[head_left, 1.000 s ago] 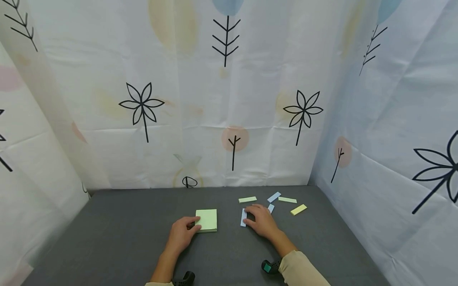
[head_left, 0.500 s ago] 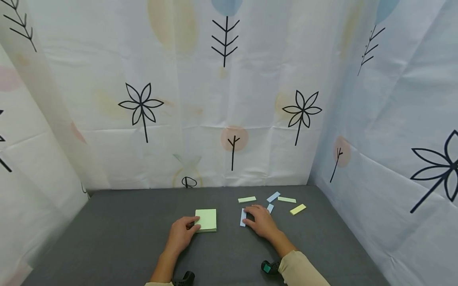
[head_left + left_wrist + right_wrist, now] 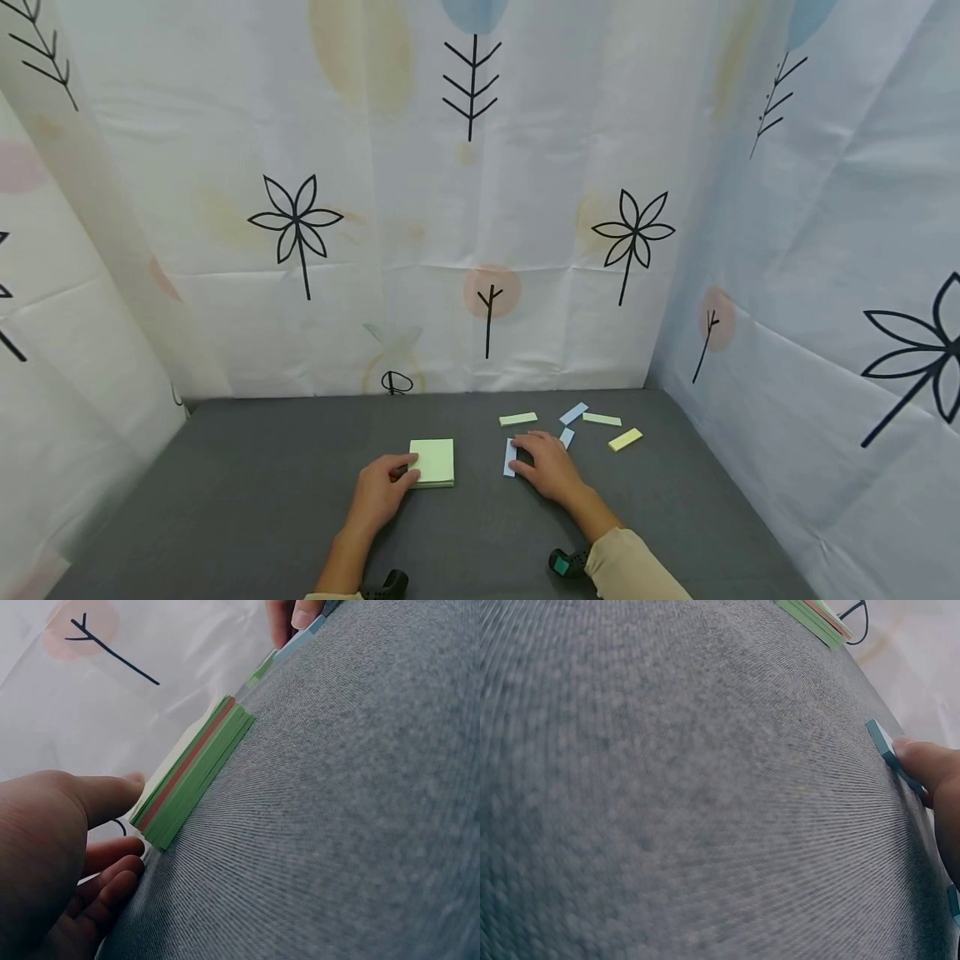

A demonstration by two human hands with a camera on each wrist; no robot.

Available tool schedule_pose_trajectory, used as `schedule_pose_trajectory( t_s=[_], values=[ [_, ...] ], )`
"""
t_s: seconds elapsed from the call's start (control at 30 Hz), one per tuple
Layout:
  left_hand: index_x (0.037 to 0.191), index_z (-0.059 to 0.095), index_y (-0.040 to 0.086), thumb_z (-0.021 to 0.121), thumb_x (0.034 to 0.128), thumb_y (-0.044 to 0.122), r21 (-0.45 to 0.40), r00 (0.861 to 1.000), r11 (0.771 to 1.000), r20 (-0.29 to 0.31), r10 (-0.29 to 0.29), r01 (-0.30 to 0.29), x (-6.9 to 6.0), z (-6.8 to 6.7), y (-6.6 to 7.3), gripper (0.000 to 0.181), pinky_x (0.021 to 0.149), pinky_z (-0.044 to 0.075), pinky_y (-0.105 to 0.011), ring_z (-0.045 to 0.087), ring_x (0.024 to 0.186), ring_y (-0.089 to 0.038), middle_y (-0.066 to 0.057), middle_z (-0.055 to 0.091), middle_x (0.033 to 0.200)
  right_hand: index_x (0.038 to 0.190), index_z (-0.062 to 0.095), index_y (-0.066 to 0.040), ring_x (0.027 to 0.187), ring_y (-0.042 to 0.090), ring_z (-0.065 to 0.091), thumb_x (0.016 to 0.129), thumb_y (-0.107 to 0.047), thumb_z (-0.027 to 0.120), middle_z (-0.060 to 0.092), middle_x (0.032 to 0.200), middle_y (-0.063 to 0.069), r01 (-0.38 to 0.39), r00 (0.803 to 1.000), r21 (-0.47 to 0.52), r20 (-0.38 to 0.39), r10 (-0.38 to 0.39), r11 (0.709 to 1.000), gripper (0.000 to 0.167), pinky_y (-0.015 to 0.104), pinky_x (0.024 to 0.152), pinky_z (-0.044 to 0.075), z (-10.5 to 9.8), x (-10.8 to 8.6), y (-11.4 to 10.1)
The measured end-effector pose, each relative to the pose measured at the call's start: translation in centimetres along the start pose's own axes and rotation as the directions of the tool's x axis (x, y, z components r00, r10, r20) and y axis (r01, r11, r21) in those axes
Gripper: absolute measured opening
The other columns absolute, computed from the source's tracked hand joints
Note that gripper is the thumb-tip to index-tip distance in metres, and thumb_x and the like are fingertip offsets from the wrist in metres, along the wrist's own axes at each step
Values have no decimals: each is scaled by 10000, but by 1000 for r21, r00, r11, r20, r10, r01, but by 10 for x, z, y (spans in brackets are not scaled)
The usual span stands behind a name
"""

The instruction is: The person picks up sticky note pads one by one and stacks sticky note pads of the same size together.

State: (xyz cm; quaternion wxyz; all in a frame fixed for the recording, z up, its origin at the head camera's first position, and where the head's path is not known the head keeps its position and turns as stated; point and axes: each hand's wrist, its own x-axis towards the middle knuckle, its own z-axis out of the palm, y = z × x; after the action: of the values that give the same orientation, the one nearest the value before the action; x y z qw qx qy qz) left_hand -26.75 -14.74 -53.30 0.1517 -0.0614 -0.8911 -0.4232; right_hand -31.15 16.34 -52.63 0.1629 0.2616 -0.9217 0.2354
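A square stack of light green sticky notes (image 3: 432, 461) lies on the table in the head view. My left hand (image 3: 377, 493) touches its left edge, thumb and index finger resting on it. The left wrist view shows the stack's layered green side (image 3: 199, 776) with one red band. To the right, a narrow blue sticky-note strip (image 3: 510, 458) lies lengthwise away from me. My right hand (image 3: 553, 472) rests thumb and forefinger on its right side. In the right wrist view the thumb (image 3: 926, 761) lies on the strip (image 3: 885, 746). Part of a second blue strip (image 3: 567, 437) shows behind this hand.
Beyond the right hand lie another blue strip (image 3: 573, 413), two green strips (image 3: 518, 419) and a yellow strip (image 3: 626, 440). Grey cloth covers the table (image 3: 262, 492). Patterned white curtains (image 3: 375, 250) stand at the back and both sides.
The view shifts very slightly. Both hands, the stack and the strips stay in place.
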Motion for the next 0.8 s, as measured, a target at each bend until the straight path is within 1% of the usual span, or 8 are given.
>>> schedule_pose_trajectory(
  t_s=[0.13, 0.17, 0.23, 0.37, 0.4, 0.6, 0.7, 0.8],
  values=[
    [1139, 735, 108, 747, 856, 153, 1, 1000, 1000, -19, -6, 6, 0, 0, 1, 287, 726, 518, -419, 636, 859, -219, -97, 672, 1054, 1164, 682, -52, 1178, 359, 535, 868, -219, 729, 657, 1193, 106, 14, 1000, -20, 7, -14, 1000, 344, 584, 967, 376, -1, 0, 0],
    [1138, 734, 100, 745, 859, 149, 2, 1000, 1000, -23, 4, -4, 0, 0, 1, 284, 719, 518, -421, 635, 856, -222, -101, 671, 1051, 1165, 682, -51, 1175, 358, 537, 867, -220, 728, 658, 1192, 106, 22, 1000, -23, 7, -22, 999, 346, 583, 964, 380, -1, 0, 0],
    [1131, 737, 103, 747, 856, 150, -2, 999, 1000, -37, 2, -2, 0, 1, 2, 278, 719, 517, -417, 632, 854, -218, -96, 673, 1044, 1170, 678, -45, 1173, 365, 535, 869, -211, 724, 654, 1196, 117, 42, 999, -18, 6, -42, 999, 346, 585, 961, 380, -2, -1, 0],
    [1125, 738, 98, 748, 857, 151, 5, 998, 1000, -50, 23, -23, -1, 1, 2, 274, 706, 513, -411, 625, 837, -208, -96, 675, 1034, 1188, 665, -25, 1182, 386, 524, 881, -188, 707, 643, 1214, 142, 82, 997, 3, 12, -82, 997, 350, 597, 962, 372, -1, -1, 2],
    [1124, 740, 105, 751, 855, 156, 2, 999, 1000, -52, 16, -16, -1, 2, 2, 273, 711, 512, -407, 623, 838, -202, -90, 676, 1034, 1197, 661, -23, 1190, 391, 517, 888, -184, 699, 639, 1222, 145, 88, 996, 10, 18, -88, 996, 351, 600, 965, 367, -1, -1, 2],
    [1115, 746, 112, 751, 855, 152, 3, 998, 1000, -54, 13, -12, -1, 2, 1, 263, 711, 509, -395, 620, 835, -193, -83, 678, 1034, 1237, 645, -43, 1246, 381, 481, 917, -205, 665, 620, 1269, 123, 93, 993, 24, 68, -94, 995, 359, 600, 992, 345, -2, 0, 3],
    [1119, 745, 114, 748, 857, 149, 2, 999, 1000, -52, 8, -8, -1, 2, 0, 264, 715, 510, -397, 624, 844, -198, -89, 676, 1049, 1241, 645, -49, 1255, 377, 475, 917, -211, 666, 614, 1281, 119, 94, 992, 28, 75, -96, 995, 363, 600, 995, 343, -3, 0, 3],
    [1123, 745, 120, 749, 857, 150, -2, 999, 1000, -53, -8, 8, 0, 2, 0, 267, 720, 510, -398, 624, 852, -198, -90, 676, 1063, 1237, 645, -43, 1251, 382, 475, 916, -207, 666, 609, 1285, 129, 104, 992, 29, 65, -106, 994, 362, 604, 995, 339, -2, -1, 3]
  ],
)
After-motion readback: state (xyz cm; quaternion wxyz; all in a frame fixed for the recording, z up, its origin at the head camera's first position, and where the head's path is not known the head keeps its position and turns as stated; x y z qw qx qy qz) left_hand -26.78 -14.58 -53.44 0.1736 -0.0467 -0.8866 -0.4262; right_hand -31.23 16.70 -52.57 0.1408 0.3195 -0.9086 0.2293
